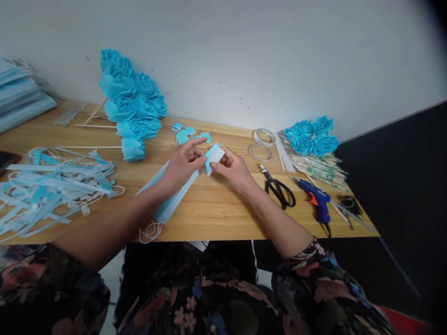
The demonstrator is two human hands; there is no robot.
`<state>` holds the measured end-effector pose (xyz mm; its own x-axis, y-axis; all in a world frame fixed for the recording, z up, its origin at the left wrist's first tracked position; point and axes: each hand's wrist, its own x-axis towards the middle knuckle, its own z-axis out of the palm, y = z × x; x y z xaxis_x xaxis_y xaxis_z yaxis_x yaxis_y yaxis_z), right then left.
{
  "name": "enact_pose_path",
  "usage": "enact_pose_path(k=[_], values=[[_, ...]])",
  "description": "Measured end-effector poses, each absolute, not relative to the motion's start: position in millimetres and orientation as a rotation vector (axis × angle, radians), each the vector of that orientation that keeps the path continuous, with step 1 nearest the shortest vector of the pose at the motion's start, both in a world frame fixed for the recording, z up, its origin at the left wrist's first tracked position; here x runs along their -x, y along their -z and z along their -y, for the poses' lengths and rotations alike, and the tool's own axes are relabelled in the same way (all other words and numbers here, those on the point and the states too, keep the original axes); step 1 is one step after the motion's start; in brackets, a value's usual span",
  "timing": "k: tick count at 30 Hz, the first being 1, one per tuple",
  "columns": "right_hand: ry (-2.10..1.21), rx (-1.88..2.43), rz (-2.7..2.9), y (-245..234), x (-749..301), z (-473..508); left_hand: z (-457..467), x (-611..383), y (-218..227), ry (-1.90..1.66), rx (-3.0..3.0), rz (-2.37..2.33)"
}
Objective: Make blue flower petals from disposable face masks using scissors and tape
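Note:
Between my hands is a small folded piece of blue and white mask fabric (214, 157), held above the table. My left hand (185, 163) pinches its left edge between thumb and fingers, with the index finger stretched out. On the other side, my right hand (232, 168) grips the piece with its thumb on the front. Beneath my left forearm lies a blue face mask (170, 208) with white ear loops. Several small cut blue pieces (182, 137) rest on the wood just beyond my hands.
Blue fabric roses (134, 100) on sticks stand at the back left. Mask scraps (52, 190) pile at the left, near stacked masks (23, 93). Rightward lie tape rolls (264, 137), black scissors (279, 188), a blue glue gun (317, 197) and more roses (310, 135) over packaged sticks (321, 168).

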<state>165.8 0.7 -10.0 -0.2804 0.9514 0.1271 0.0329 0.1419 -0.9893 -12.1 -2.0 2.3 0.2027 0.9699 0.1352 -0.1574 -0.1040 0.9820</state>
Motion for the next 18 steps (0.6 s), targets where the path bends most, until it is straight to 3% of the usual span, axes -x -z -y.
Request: enact_pose_path(k=[18], values=[[-1.143,1.038,1.399,4.7,-169.3,-0.7,1.4,13.7,-0.7,-1.002,-1.462,-1.045]])
